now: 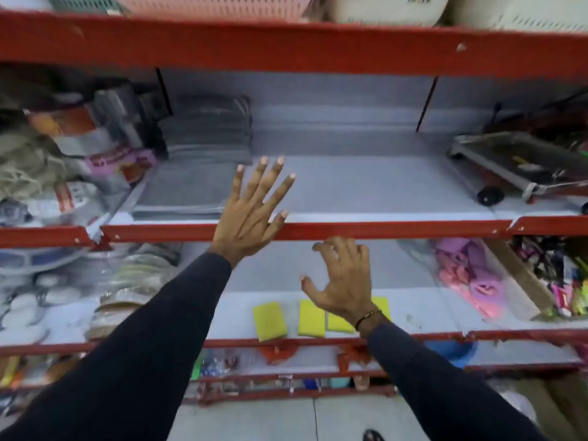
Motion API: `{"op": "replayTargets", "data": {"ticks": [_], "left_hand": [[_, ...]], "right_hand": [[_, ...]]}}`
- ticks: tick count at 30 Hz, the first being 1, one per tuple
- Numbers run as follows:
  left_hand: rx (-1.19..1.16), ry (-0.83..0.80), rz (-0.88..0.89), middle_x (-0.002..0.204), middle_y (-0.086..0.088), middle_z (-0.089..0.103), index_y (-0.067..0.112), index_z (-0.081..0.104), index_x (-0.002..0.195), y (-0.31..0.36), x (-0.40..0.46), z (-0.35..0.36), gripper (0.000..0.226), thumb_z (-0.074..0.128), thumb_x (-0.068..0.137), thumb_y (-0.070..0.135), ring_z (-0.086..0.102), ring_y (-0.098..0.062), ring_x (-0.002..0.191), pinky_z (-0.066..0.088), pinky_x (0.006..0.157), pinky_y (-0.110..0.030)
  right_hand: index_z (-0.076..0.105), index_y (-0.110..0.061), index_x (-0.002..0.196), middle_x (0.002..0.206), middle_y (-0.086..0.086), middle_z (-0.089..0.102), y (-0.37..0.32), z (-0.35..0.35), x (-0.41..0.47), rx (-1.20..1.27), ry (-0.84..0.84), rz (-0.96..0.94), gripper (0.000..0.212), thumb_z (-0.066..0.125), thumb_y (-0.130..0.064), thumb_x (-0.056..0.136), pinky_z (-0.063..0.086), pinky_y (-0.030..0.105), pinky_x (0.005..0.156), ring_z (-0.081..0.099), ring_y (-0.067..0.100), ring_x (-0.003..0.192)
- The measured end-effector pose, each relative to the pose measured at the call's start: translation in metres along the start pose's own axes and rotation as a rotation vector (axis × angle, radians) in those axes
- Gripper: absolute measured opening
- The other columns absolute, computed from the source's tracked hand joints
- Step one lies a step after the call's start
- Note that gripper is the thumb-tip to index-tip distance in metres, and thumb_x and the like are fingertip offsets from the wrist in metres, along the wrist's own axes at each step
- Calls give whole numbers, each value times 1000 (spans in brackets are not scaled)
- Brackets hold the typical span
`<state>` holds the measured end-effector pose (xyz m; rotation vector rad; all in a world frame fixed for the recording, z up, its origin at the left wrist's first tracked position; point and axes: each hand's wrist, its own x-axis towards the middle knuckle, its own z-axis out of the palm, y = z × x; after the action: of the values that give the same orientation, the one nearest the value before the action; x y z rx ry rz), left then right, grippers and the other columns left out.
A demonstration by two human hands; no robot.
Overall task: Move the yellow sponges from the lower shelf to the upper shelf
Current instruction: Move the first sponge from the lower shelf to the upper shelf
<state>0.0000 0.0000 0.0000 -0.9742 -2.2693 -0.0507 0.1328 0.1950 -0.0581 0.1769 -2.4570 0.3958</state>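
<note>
The yellow sponges are seen lying in a row on the lower shelf, at 6 o'clock of the empty, spread-fingered right hand, while the left hand, fingers splayed wide and empty, is held over the upper shelf, apparently marking the clear destination.

Head view — close, facing shelves squarely.

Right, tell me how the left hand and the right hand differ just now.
The left hand is raised at the upper shelf, fingers spread flat; the right hand is at the lower shelf, fingers curled over the yellow sponges. Only the right wrist wears a bracelet. Both are empty, with dark sleeves.
</note>
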Motion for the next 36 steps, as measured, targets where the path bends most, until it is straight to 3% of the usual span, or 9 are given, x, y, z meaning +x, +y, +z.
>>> {"op": "replayTargets", "data": {"ticks": [4,8,11,14,20,23,27,31,36], "left_hand": [[32,-151,-186,177,-13,2,24,3,168,-25,-7,27,68,12,108,54,-1,-33,163,-17,126,-55],[40,-177,-270,177,-14,-2,24,0,169,-27,-4,41,71,11,106,55,-3,-33,162,0,128,-64],[30,-188,-291,177,-15,-1,23,0,169,-29,-4,43,72,19,106,54,-2,-34,162,1,128,-63],[46,-188,-291,177,-15,-1,23,1,169,-31,-2,44,73,21,106,53,-2,-35,162,3,129,-63],[43,-216,-301,177,-14,-3,24,-1,168,-30,-2,44,73,21,106,55,-4,-34,162,2,129,-63],[-3,-204,-322,177,-14,-5,23,-2,168,-27,-1,39,77,30,103,49,-7,-35,162,1,128,-64],[-91,-213,-411,177,-14,-8,21,-3,168,-27,0,35,82,31,98,48,-9,-36,162,1,128,-64],[-116,-219,-497,177,-11,-13,21,-5,168,-24,4,34,72,13,105,50,-12,-33,162,0,129,-62],[-81,-248,-440,176,-8,-19,23,-9,168,-24,0,36,72,3,104,54,-18,-29,161,-1,129,-61]], "right_hand": [[61,-17,109,100,6,64,-13,76,-42,15,-399,93,49,60,-56,80,43,45,79,61,34,94],[51,-11,133,125,16,63,-27,150,-56,-44,-804,238,86,38,-77,79,40,52,103,55,38,120],[40,-7,142,133,20,59,-38,190,-65,-113,-948,281,89,57,-71,82,32,54,113,51,39,126],[37,-6,140,130,20,59,-45,206,-61,-88,-929,329,85,70,-56,79,43,48,103,53,38,119],[48,-5,123,113,17,61,-35,154,-41,17,-665,197,67,65,-50,76,50,48,90,54,35,102],[52,-4,107,99,14,58,-22,100,-31,153,-467,77,55,63,-42,69,50,51,80,51,35,87],[56,-2,107,109,15,59,-14,26,5,318,-82,24,54,65,-34,65,48,42,86,53,35,96],[55,-4,114,113,15,56,2,-6,86,268,183,248,51,72,-34,76,47,40,87,55,34,101],[47,-6,133,121,23,54,24,15,134,72,-238,551,79,76,-55,79,50,44,85,56,46,109]]}}
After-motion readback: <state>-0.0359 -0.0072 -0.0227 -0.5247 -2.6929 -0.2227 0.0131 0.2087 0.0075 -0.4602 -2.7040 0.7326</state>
